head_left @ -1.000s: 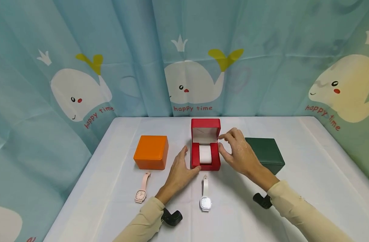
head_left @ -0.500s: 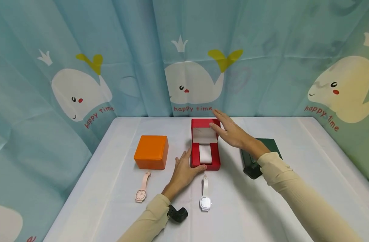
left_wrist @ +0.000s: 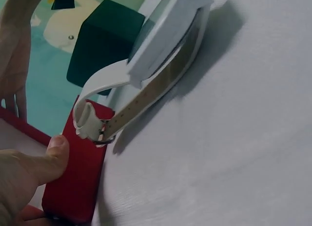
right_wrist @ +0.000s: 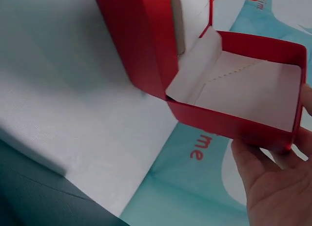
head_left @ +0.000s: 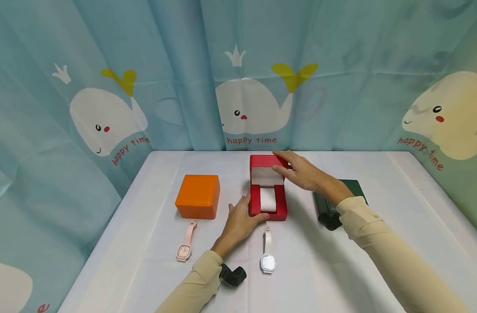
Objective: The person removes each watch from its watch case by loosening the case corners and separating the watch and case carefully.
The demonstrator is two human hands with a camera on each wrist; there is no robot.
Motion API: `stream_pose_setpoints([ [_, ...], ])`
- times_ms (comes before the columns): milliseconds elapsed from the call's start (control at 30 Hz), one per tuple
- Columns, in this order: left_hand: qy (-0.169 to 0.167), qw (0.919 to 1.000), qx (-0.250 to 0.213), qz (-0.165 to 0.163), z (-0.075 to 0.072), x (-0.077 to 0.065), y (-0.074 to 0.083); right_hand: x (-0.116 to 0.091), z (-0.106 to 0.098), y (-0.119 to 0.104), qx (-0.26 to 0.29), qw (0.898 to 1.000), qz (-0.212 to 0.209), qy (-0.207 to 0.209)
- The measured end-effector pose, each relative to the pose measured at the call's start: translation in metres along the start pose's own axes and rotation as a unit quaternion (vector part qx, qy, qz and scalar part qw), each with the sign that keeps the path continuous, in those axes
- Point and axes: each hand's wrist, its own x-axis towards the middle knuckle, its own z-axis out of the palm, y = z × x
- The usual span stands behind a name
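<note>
A red watch box (head_left: 255, 198) stands with its lid (head_left: 262, 161) raised, showing a white lining and a white cushion (head_left: 267, 200) inside. My left hand (head_left: 238, 224) holds the base at its front left corner; in the left wrist view the thumb (left_wrist: 57, 148) presses the front wall. At the lid's right edge is my right hand (head_left: 303, 174), gripping it between thumb and fingers, as the right wrist view shows. A white watch (head_left: 267, 262) lies in front of the box, its strap towards it. Farther left lies a pink watch (head_left: 184, 252).
An orange box (head_left: 197, 191) sits left of the red one, lid down. Under my right forearm is a dark green box (head_left: 354, 187), partly hidden. A white cloth covers the table (head_left: 144, 278), and a blue whale-print curtain (head_left: 183, 104) hangs behind it.
The right hand has moved from beside the base up to the lid and now grips its edge. The left hand has shifted slightly right, its thumb farther along the box front.
</note>
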Motion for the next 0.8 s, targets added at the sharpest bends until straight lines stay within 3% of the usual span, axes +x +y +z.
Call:
stream_pose_setpoints([
  [500,-0.002,1.0,-0.001,-0.006,0.0011,0.001,-0.002,-0.0059,0.002,0.0056,0.006,0.999,-0.046,0.021],
  [800,0.0,0.9994,0.02,0.027,-0.001,-0.0004,-0.0017,-0.0056,0.0028,0.0053,0.004,0.998,-0.06,0.027],
])
